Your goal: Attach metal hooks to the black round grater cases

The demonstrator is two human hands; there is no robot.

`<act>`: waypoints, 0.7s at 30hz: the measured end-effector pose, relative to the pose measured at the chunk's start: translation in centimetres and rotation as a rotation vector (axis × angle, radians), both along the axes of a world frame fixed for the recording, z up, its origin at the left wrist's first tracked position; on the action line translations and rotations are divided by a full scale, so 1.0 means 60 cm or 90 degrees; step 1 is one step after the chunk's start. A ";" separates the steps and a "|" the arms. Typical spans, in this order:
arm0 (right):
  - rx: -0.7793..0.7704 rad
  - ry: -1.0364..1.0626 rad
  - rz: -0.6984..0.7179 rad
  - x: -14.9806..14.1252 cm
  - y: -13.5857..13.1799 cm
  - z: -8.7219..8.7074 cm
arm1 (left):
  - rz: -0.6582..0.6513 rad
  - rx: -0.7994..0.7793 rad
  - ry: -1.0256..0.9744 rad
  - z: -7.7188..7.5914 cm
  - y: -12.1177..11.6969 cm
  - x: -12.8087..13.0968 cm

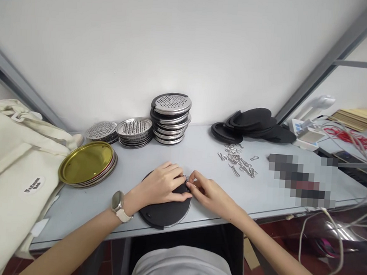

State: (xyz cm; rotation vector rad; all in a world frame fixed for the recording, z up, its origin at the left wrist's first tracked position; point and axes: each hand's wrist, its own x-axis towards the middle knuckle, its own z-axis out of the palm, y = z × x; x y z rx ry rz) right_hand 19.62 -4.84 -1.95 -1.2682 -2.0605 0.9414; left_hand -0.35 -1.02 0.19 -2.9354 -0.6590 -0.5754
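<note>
A round black disc (168, 214) with a thin silvery edge lies flat near the table's front edge. My left hand (163, 184), with a watch on its wrist, grips the disc from above, fingers over the far side and thumb across it. At the disc's right rim, my right hand (207, 192) is closed in a pinch on a small metal clip (185, 178), mostly covered by the fingertips. Several loose metal snap clips (240, 163) lie scattered to the right, beyond my right hand.
Along the wall stand stacked metal grater discs with black rims (171, 105), bare grater discs (134, 128) and gold-coloured round lids (89, 162). Black discs (255, 119) are heaped at back right. A cream bag (14, 176) borders the left; cables (337, 232) hang at right.
</note>
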 end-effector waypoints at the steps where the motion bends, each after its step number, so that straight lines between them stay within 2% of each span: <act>1: 0.000 0.002 0.004 0.000 0.002 0.002 | 0.000 -0.007 -0.001 0.000 0.001 0.000; 10: -0.027 0.046 -0.023 -0.003 -0.002 -0.003 | -0.031 -0.117 -0.041 0.006 0.016 -0.006; 21: -0.062 -0.003 -0.023 -0.012 0.012 0.003 | -0.016 -0.134 -0.035 0.004 0.026 -0.010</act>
